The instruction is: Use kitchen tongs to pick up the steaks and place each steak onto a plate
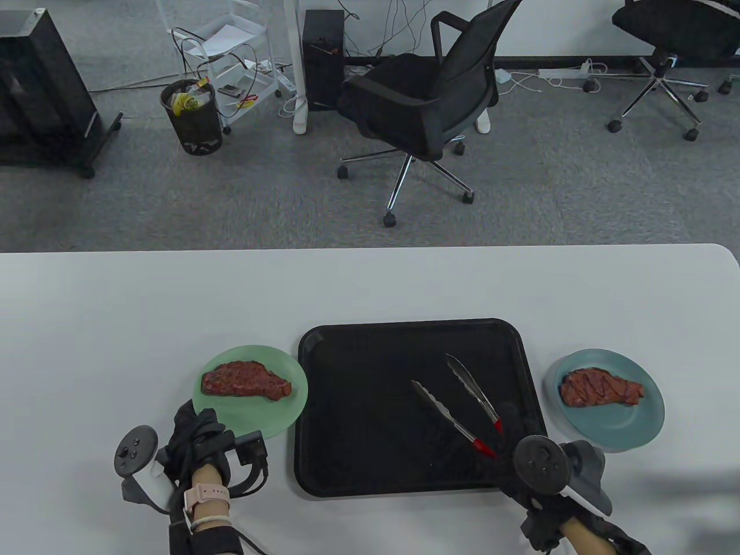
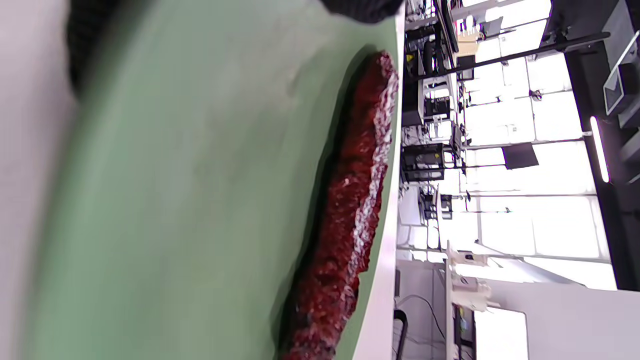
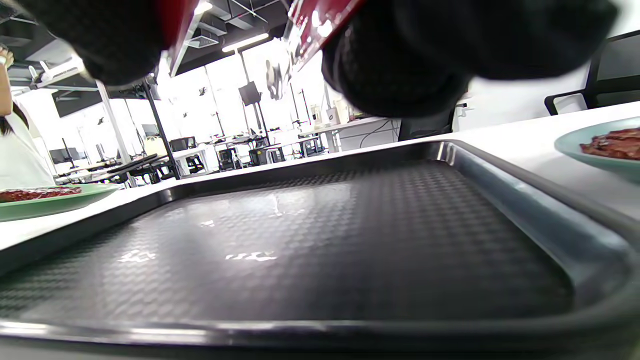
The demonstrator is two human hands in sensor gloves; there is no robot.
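One steak (image 1: pixel 245 380) lies on the green plate (image 1: pixel 272 416) left of the black tray (image 1: pixel 358 451). A second steak (image 1: pixel 601 388) lies on the blue plate (image 1: pixel 624 430) to the tray's right. My right hand (image 1: pixel 509 430) grips the red handles of the metal tongs (image 1: pixel 442 411) over the tray's right half, and their tips stand spread with nothing between them. In the right wrist view the red handles (image 3: pixel 320 25) show between my fingers (image 3: pixel 400 65). My left hand (image 1: pixel 193 419) holds the green plate's near-left rim. The left wrist view shows that plate (image 2: pixel 175 200) and its steak (image 2: pixel 350 210) close up.
The white table (image 1: pixel 173 300) ends just beyond the tray, with a black office chair (image 1: pixel 422 104) on the carpet behind it. A bin (image 1: pixel 192 115) and a wire cart stand farther back left. A person's sleeve (image 3: pixel 20 155) shows at the right wrist view's left edge.
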